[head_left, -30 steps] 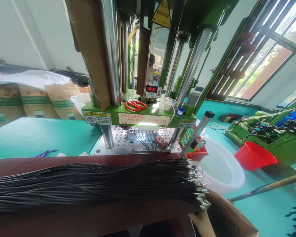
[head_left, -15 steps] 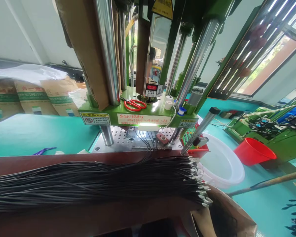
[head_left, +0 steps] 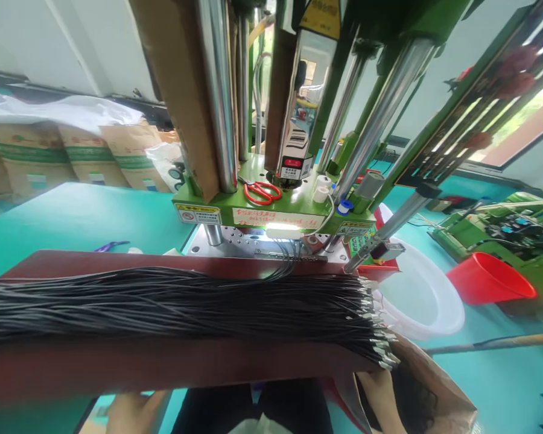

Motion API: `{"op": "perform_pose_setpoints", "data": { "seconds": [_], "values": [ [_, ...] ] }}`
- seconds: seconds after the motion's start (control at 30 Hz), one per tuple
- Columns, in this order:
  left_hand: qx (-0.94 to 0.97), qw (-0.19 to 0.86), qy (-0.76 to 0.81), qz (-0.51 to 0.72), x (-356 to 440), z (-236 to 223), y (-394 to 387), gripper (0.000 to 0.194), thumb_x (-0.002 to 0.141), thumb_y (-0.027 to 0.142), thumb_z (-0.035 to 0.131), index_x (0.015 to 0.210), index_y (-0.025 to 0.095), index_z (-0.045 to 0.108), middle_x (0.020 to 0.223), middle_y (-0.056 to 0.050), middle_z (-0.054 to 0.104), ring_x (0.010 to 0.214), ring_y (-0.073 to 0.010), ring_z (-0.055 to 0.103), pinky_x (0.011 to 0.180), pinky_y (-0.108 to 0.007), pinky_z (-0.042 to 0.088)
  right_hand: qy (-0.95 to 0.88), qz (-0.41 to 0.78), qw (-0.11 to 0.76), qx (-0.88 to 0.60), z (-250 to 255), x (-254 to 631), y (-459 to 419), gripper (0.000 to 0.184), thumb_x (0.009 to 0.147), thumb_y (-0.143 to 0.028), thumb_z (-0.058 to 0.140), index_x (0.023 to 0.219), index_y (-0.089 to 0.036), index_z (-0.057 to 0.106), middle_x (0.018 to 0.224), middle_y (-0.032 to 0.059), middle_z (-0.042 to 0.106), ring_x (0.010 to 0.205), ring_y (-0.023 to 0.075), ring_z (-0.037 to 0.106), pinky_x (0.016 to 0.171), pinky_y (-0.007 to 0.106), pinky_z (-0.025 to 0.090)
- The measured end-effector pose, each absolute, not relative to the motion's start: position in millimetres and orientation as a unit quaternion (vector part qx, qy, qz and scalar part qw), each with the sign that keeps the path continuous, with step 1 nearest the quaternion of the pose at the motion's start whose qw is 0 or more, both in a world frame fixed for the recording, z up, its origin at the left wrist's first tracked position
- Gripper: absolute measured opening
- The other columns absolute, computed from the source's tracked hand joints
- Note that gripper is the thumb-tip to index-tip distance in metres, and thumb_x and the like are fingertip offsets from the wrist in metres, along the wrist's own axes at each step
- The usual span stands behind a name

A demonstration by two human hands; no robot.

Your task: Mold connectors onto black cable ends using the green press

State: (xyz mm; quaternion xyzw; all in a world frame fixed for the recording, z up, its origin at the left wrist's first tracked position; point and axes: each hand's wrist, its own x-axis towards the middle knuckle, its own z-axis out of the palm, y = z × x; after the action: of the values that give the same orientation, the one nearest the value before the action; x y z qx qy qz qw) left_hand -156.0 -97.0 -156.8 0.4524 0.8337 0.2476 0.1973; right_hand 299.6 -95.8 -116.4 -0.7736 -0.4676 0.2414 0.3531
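My left hand (head_left: 133,413) is at the bottom edge of the view, below the near edge of a brown board (head_left: 163,361). Its thumb stands apart, but the board hides its fingertips. Near the board's right end, my right hand (head_left: 375,386) is beside an open brown paper bag (head_left: 447,386); its fingers are out of sight. A thick bundle of black cables (head_left: 185,307) lies along the board, with metal-tipped ends (head_left: 382,337) at the right. Several cable strands (head_left: 292,250) run from the bundle into a green press (head_left: 244,214).
Red-handled scissors (head_left: 262,193) and white spools (head_left: 321,190) rest on the press. A metal post (head_left: 384,235) rises at its right. Beyond are a large white tub (head_left: 452,307) and a red bucket (head_left: 489,280). Paper sacks (head_left: 31,157) stand at the far left.
The view has shifted, so the press and cables appear farther right and the board higher. My left hand and legs have come into view at the bottom. The cables look unmoved on the board.
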Motion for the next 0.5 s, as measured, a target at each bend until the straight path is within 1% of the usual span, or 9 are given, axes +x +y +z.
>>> {"op": "perform_pose_setpoints", "data": {
  "seconds": [0.1, 0.17, 0.23, 0.3, 0.37, 0.5],
  "values": [
    [0.446, 0.207, 0.839, 0.235, -157, -159, -96, 0.038, 0.064, 0.052, 0.046, 0.067, 0.017, 0.061, 0.053, -0.008, 0.061, 0.059, -0.0291, 0.058, 0.058, -0.037, 0.046, -0.462, 0.233, 0.353, -0.780, -124, 303, -96, 0.033, 0.059, -0.047, 0.054, 0.072, -0.018, 0.064, 0.080, 0.0108, 0.070, 0.084, 0.0321, 0.062, 0.076, 0.040, 0.051],
    [0.445, 0.218, 0.838, 0.229, -160, -162, -96, 0.040, 0.063, 0.054, 0.047, 0.067, 0.017, 0.061, 0.055, -0.009, 0.063, 0.061, -0.0297, 0.059, 0.060, -0.037, 0.046, -0.458, 0.232, 0.360, -0.779, -126, 303, -97, 0.033, 0.059, -0.046, 0.056, 0.073, -0.018, 0.064, 0.081, 0.0102, 0.069, 0.087, 0.0322, 0.062, 0.078, 0.040, 0.050],
    [0.451, 0.225, 0.833, 0.226, -164, -166, -95, 0.042, 0.060, 0.054, 0.048, 0.068, 0.016, 0.061, 0.063, -0.011, 0.065, 0.069, -0.0323, 0.060, 0.063, -0.038, 0.046, -0.453, 0.236, 0.362, -0.780, -124, 301, -96, 0.033, 0.057, -0.045, 0.057, 0.074, -0.017, 0.064, 0.081, 0.0102, 0.070, 0.088, 0.0322, 0.061, 0.078, 0.040, 0.050],
    [0.461, 0.225, 0.826, 0.234, -166, -167, -95, 0.043, 0.059, 0.054, 0.048, 0.073, 0.015, 0.062, 0.073, -0.013, 0.067, 0.081, -0.0351, 0.060, 0.070, -0.039, 0.046, -0.448, 0.235, 0.361, -0.784, -120, 299, -95, 0.034, 0.056, -0.044, 0.058, 0.075, -0.016, 0.065, 0.083, 0.0110, 0.070, 0.089, 0.0323, 0.061, 0.079, 0.040, 0.050],
    [0.465, 0.220, 0.822, 0.246, -166, -165, -95, 0.044, 0.060, 0.053, 0.048, 0.078, 0.015, 0.062, 0.082, -0.013, 0.068, 0.092, -0.0361, 0.057, 0.076, -0.040, 0.045, -0.445, 0.231, 0.363, -0.786, -114, 296, -94, 0.035, 0.055, -0.043, 0.058, 0.076, -0.015, 0.065, 0.085, 0.0120, 0.070, 0.089, 0.0325, 0.061, 0.079, 0.039, 0.050],
    [0.463, 0.211, 0.824, 0.250, -160, -157, -96, 0.045, 0.062, 0.052, 0.047, 0.082, 0.015, 0.062, 0.089, -0.014, 0.067, 0.102, -0.0365, 0.053, 0.082, -0.040, 0.043, -0.445, 0.234, 0.369, -0.782, -107, 291, -92, 0.034, 0.054, -0.042, 0.059, 0.074, -0.016, 0.064, 0.082, 0.0118, 0.070, 0.087, 0.0328, 0.062, 0.078, 0.040, 0.050]
  ]
}}
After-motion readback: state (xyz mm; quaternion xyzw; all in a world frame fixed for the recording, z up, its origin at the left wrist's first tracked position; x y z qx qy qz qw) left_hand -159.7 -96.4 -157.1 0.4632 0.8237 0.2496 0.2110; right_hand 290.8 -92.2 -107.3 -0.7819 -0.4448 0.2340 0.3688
